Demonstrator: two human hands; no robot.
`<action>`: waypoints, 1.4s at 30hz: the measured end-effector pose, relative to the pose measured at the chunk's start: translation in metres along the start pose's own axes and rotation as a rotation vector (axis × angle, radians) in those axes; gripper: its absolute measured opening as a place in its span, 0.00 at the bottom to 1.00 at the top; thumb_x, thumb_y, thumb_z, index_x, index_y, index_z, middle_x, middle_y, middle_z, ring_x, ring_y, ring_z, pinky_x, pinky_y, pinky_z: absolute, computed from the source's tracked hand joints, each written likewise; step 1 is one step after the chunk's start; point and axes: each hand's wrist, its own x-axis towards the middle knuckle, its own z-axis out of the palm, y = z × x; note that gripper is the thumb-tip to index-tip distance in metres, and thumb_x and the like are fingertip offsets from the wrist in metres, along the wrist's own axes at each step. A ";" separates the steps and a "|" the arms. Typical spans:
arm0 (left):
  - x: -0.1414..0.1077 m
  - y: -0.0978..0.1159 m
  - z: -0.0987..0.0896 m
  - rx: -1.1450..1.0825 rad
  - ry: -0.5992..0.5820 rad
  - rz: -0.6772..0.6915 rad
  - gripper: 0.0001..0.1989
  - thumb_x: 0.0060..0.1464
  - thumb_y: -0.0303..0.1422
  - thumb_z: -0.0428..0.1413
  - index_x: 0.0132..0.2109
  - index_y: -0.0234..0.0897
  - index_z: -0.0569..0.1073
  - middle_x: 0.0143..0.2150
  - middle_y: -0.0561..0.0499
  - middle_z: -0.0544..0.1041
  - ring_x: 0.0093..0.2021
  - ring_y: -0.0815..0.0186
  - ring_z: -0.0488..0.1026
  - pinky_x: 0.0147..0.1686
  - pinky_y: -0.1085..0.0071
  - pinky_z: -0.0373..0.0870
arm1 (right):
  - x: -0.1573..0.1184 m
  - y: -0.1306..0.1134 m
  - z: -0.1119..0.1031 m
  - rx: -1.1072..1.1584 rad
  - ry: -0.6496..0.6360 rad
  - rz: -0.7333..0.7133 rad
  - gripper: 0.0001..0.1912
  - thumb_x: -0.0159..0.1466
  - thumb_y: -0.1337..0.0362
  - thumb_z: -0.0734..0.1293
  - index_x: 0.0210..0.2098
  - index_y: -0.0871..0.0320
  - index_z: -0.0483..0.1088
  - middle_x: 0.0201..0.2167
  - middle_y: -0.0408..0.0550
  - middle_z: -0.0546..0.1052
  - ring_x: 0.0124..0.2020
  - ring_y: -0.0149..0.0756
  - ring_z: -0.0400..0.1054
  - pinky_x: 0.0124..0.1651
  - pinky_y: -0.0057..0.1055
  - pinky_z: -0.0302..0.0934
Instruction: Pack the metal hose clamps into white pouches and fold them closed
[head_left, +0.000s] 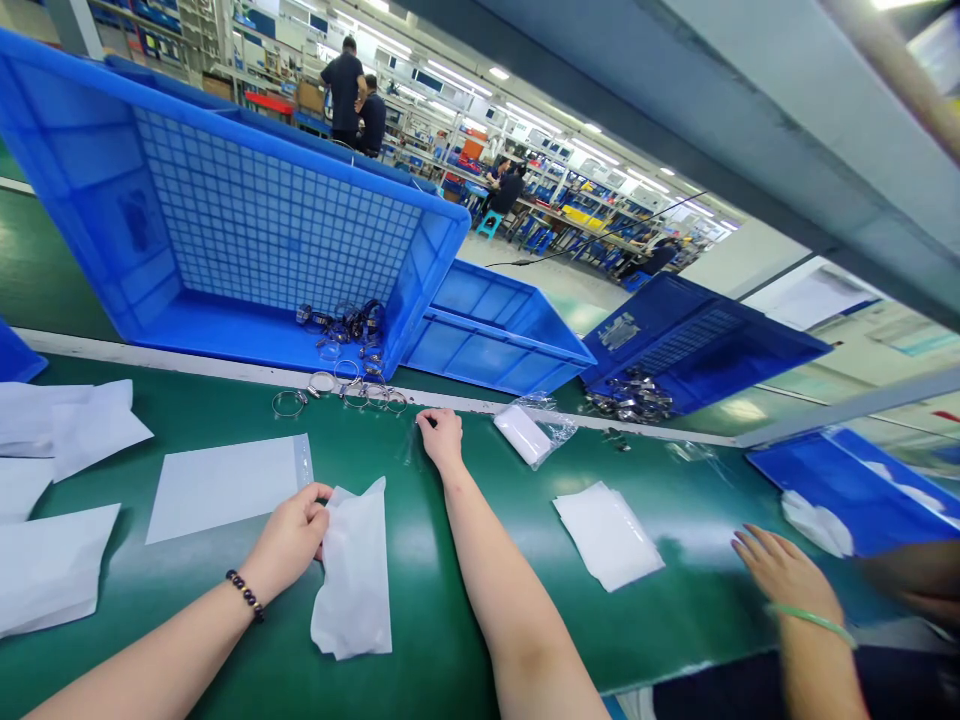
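My left hand (289,532), with a beaded bracelet at the wrist, pinches the upper left edge of a white plastic bag (356,580) that looks puffed and creased. Farther forward, my right hand (441,436) has its fingertips pressed together close to the table's far edge. A faint clear piece shows beside those fingers, but what they hold is too small to name. Several metal ring clamps (364,392) lie to the left of my right hand, in front of a large blue crate (277,210). A flat white bag (225,488) rests behind my left hand.
White bags (60,560) lie at the left. Right of my arm are a white packet in clear plastic (525,432) and stacked white sheets (609,535). Tilted blue bins (712,330) line the back. A co-worker's hand (791,575) is at the right, under an overhead beam (675,130).
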 end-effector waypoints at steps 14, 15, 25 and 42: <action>-0.002 0.007 0.000 -0.017 0.000 0.000 0.13 0.45 0.36 0.49 0.41 0.38 0.65 0.17 0.61 0.60 0.21 0.67 0.67 0.25 0.71 0.70 | 0.010 0.015 -0.011 0.173 0.223 0.149 0.17 0.58 0.61 0.56 0.40 0.63 0.68 0.38 0.56 0.72 0.40 0.41 0.63 0.42 0.34 0.55; -0.002 0.007 0.000 0.006 0.009 0.007 0.12 0.46 0.37 0.49 0.39 0.38 0.65 0.17 0.61 0.60 0.21 0.68 0.67 0.25 0.71 0.69 | 0.008 0.015 -0.013 0.200 0.234 0.156 0.17 0.58 0.60 0.56 0.40 0.63 0.68 0.38 0.56 0.72 0.39 0.40 0.64 0.42 0.34 0.56; 0.001 0.004 -0.006 0.107 0.072 0.089 0.08 0.50 0.38 0.48 0.31 0.39 0.62 0.17 0.63 0.55 0.13 0.77 0.54 0.13 0.81 0.53 | -0.075 -0.021 -0.043 0.537 -0.034 0.164 0.22 0.58 0.50 0.58 0.40 0.62 0.67 0.36 0.54 0.75 0.19 0.29 0.64 0.19 0.27 0.56; -0.008 0.018 -0.005 0.406 -0.020 0.076 0.15 0.44 0.43 0.56 0.36 0.39 0.66 0.25 0.56 0.72 0.24 0.68 0.68 0.21 0.76 0.60 | -0.126 -0.054 -0.038 0.751 -0.710 0.339 0.09 0.49 0.62 0.68 0.26 0.61 0.68 0.08 0.33 0.61 0.08 0.21 0.51 0.10 0.19 0.41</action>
